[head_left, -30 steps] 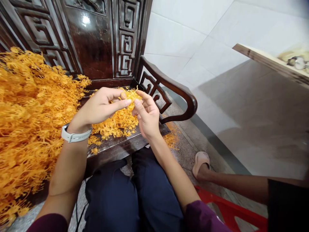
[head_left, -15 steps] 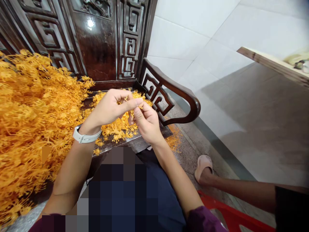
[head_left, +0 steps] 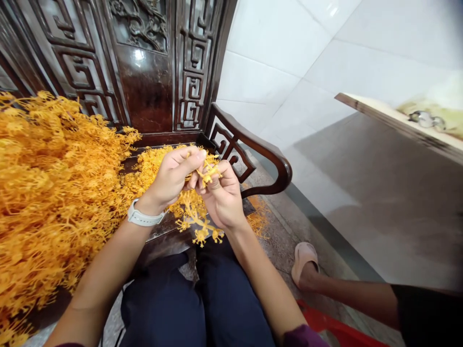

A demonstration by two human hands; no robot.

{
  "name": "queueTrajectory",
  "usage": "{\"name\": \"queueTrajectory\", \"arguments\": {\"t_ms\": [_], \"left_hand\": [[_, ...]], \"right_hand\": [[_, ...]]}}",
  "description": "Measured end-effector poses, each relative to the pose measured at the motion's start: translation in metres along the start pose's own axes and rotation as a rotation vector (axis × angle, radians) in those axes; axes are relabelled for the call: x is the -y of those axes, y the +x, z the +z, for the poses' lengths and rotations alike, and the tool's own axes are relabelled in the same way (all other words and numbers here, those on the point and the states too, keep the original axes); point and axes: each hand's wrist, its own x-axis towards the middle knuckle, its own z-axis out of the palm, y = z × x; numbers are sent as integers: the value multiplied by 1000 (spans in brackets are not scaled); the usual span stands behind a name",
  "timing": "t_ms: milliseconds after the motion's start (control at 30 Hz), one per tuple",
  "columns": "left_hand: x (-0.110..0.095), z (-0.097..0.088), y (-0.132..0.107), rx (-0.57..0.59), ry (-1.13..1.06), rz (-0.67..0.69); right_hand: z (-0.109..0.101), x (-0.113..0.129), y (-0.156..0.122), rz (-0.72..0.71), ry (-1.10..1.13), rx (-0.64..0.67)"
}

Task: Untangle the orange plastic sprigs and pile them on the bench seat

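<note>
My left hand [head_left: 173, 176] and my right hand [head_left: 222, 195] meet above the seat of a dark carved wooden bench [head_left: 267, 154]. Both are closed on one orange plastic sprig [head_left: 208, 172], pinched between fingertips, and its lower branches [head_left: 198, 231] hang below my right palm. A white watch [head_left: 142, 218] sits on my left wrist. A small heap of loose orange sprigs [head_left: 155, 164] lies on the seat just behind my hands.
A large pile of orange plastic sprigs [head_left: 50, 183] fills the bench at the left. Another person's leg and pink slipper [head_left: 304, 255] rest on the floor at the right, beside a red stool edge [head_left: 336, 327]. A wooden board [head_left: 390, 120] juts in at right.
Both hands dropped a little and closed tighter together on the sprig. A branch of it now hangs below my right hand. The camera tilted slightly.
</note>
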Motion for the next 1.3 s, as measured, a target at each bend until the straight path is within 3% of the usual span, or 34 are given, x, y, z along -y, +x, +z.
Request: {"name": "queueTrajectory", "arguments": {"t_ms": [367, 733, 933, 1100, 1200, 1300], "left_hand": [[-2, 18, -10, -108, -46, 0], [-8, 24, -20, -29, -46, 56], [-14, 17, -17, 17, -163, 25], [-22, -1, 2, -123, -365, -10], [-18, -10, 6, -139, -348, -43], [-13, -14, 7, -140, -268, -75]], "right_hand": [[-2, 8, 0, 0, 6, 9], [-9, 16, -1, -1, 62, 140], [-15, 14, -5, 7, 176, 193], [-1, 19, -6, 48, 216, 301], [4, 17, -2, 107, 214, 251], [-1, 13, 4, 167, 199, 107]]}}
